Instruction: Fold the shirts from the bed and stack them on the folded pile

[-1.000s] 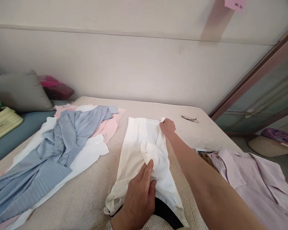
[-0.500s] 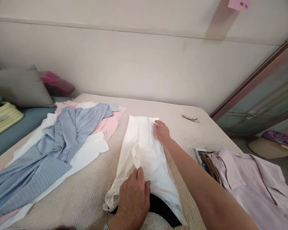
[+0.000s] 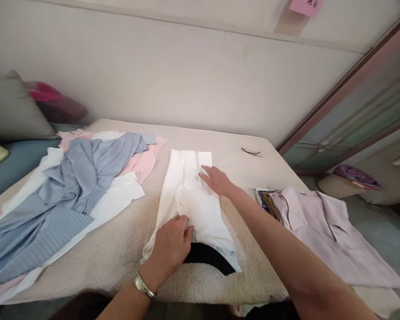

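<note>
A white garment (image 3: 190, 195) lies lengthwise on a beige textured bed surface (image 3: 120, 249), folded into a narrow strip. A black piece of cloth (image 3: 208, 260) shows under its near end. My left hand (image 3: 171, 242) rests on the near part of the white garment, fingers curled and pinching a fold of the fabric. My right hand (image 3: 216, 180) lies flat, fingers spread, on the far right part of the same garment, pressing it down.
A pile of blue striped (image 3: 70, 191), white and pink clothes (image 3: 143, 162) lies to the left. A lilac striped shirt (image 3: 326, 231) lies to the right over a magazine (image 3: 263, 198). A hair clip (image 3: 251, 152) sits far right. Grey pillow (image 3: 10, 109) at left.
My right hand let go of the far corner and slid back onto the garment, now flat. My left hand moved nearer and lower along the fabric. The view shifted slightly right.
</note>
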`<state>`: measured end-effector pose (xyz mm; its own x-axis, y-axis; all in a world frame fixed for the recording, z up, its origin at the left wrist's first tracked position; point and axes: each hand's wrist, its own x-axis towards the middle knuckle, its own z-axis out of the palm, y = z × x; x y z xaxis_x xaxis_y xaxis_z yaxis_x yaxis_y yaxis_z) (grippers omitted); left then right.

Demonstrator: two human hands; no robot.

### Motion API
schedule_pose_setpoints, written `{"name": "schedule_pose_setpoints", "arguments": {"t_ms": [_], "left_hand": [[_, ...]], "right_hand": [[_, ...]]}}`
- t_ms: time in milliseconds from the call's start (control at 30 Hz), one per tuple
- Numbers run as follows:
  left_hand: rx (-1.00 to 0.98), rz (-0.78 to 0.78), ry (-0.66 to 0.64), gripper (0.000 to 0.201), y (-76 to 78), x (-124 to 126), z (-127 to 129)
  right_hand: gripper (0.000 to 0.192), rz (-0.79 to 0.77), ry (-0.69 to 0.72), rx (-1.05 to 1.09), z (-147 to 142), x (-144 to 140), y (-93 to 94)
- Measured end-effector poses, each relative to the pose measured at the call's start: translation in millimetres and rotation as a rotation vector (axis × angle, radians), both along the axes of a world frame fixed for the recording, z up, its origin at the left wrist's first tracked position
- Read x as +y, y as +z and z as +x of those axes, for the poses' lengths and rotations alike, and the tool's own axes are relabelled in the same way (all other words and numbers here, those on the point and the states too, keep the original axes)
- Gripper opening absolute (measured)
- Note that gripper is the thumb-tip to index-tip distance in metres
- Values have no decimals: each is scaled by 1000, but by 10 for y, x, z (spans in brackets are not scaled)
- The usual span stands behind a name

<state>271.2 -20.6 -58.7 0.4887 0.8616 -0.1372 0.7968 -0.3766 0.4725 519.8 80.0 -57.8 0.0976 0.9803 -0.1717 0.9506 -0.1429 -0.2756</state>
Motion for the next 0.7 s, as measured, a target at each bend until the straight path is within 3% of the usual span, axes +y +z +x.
{"name": "schedule_pose_setpoints", "arguments": {"t_ms": [167,267,400,567,700], "left_hand": [[-107,-40,2,23,-61,112,-9],[-134,-25,40,23,-93,149,22],[-219,-14,102,19,-115,187,46],[-341,-26,225,28,-89,220,49],[-348,-83,313,58,-101,231,68]], "right_hand": [[34,3,-13,55,-147,-1389,269],[37,-77,-54,65,-187,-1856,329],[49,-138,29,-37,-201,-1999,351],[18,-139,86,-74,-192,-1992,363],[21,-114,108,-151,-272,-1996,320]]}}
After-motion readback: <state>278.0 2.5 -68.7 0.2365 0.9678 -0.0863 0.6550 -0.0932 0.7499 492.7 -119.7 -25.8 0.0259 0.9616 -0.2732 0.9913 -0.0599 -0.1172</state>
